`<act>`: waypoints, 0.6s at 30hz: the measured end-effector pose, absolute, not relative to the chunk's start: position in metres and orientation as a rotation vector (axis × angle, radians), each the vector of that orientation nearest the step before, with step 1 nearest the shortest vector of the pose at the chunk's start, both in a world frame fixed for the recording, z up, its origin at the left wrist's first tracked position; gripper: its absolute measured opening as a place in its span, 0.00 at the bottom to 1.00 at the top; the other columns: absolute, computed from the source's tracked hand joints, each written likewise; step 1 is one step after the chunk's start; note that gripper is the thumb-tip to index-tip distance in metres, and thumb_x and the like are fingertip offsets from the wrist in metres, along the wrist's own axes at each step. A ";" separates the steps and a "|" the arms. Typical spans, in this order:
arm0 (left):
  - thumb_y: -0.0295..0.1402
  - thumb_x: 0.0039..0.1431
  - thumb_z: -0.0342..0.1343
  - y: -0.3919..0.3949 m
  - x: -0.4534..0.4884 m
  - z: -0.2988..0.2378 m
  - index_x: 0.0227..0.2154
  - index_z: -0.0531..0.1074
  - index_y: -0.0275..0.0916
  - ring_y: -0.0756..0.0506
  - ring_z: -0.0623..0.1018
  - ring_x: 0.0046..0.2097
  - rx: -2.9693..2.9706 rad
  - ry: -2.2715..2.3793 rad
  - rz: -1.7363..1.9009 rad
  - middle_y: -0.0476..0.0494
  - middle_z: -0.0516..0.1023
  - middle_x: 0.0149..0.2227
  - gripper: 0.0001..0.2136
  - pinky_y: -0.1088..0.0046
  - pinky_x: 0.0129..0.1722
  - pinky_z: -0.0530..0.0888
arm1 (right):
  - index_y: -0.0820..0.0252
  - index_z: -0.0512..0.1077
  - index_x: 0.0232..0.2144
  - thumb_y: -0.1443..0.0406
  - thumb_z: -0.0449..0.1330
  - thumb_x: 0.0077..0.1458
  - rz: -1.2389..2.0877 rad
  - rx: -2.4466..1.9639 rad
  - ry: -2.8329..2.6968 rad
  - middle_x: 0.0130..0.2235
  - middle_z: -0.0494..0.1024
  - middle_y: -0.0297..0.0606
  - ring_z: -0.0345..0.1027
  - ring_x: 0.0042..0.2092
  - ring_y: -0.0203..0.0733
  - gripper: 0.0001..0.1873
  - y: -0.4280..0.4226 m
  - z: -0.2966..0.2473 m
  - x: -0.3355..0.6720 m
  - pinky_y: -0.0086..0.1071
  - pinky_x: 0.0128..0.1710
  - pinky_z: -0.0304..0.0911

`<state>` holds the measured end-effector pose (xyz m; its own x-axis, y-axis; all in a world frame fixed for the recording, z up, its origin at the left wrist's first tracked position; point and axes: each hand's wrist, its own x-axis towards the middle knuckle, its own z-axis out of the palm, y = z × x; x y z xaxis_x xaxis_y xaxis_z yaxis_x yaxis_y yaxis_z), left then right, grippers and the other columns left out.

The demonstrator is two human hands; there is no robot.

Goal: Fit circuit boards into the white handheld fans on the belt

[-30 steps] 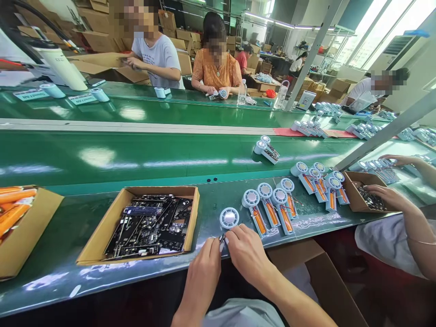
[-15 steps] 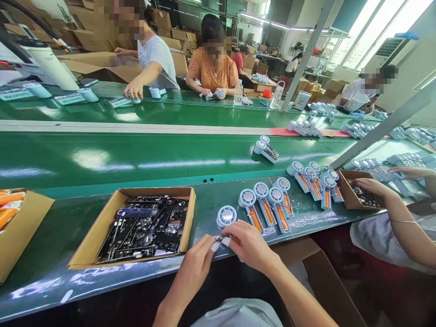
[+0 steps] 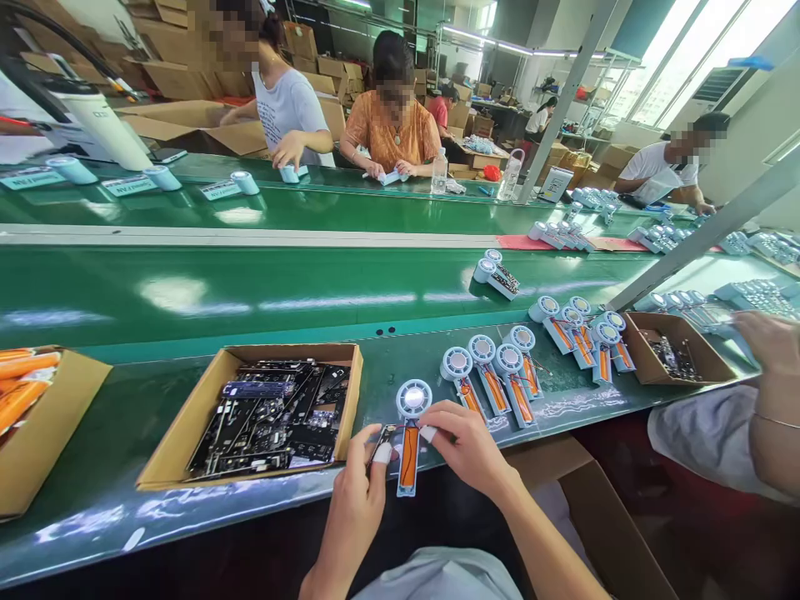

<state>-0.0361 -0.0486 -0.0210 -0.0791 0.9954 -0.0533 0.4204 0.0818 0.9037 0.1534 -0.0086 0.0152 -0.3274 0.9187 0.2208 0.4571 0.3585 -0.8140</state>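
Between thumb and finger, my left hand (image 3: 352, 510) pinches a small dark circuit board (image 3: 385, 436). A light-blue handheld fan (image 3: 413, 398), its handle open with an orange battery (image 3: 408, 458) and dark wire inside, lies at the bench edge, handle towards me. My right hand (image 3: 466, 448) is closed at the fan's neck, fingertips pressed together. A thin reddish wire seems to run by these fingertips; what they grip is too small to make out. White covers wrap some fingertips on both hands.
Left of my hands stands a cardboard box (image 3: 357, 392) of circuit boards, and beyond it a box (image 3: 81, 408) of orange batteries. Several open fans (image 3: 509, 358) lie to the right. A co-worker's hand (image 3: 766, 337) moves near another parts box (image 3: 706, 371). Across the green belt (image 3: 300, 279), people handle fans.
My hands have moved apart; the board now shows in my left hand and the fan's open handle is visible. At right, the co-worker's hand has left the parts box.
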 end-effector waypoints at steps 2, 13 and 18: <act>0.44 0.66 0.44 -0.049 -0.035 -0.018 0.51 0.66 0.40 0.39 0.84 0.41 1.423 1.611 0.995 0.36 0.84 0.42 0.18 0.63 0.41 0.78 | 0.58 0.78 0.40 0.68 0.56 0.63 0.968 -1.225 -1.748 0.38 0.81 0.39 0.75 0.36 0.39 0.10 -0.002 0.013 0.150 0.29 0.34 0.70; 0.37 0.62 0.42 -0.045 -0.038 -0.004 0.35 0.73 0.42 0.45 0.72 0.22 1.550 1.554 0.910 0.54 0.67 0.19 0.14 0.70 0.28 0.72 | 0.54 0.79 0.44 0.79 0.55 0.57 0.778 -1.034 -2.365 0.45 0.73 0.40 0.70 0.42 0.39 0.21 0.000 0.023 0.178 0.31 0.42 0.67; 0.40 0.64 0.43 -0.047 -0.033 0.005 0.37 0.75 0.41 0.42 0.77 0.29 1.523 1.511 0.928 0.50 0.72 0.22 0.15 0.68 0.33 0.74 | 0.55 0.79 0.42 0.74 0.57 0.62 0.639 -0.963 -2.273 0.47 0.77 0.40 0.72 0.45 0.40 0.13 -0.002 0.010 0.160 0.31 0.45 0.68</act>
<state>-0.0328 -0.0470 0.0046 0.0254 0.9993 -0.0279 0.4271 0.0143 0.9041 0.1597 -0.0024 0.0102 -0.5691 0.7558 0.3239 0.4766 0.6242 -0.6190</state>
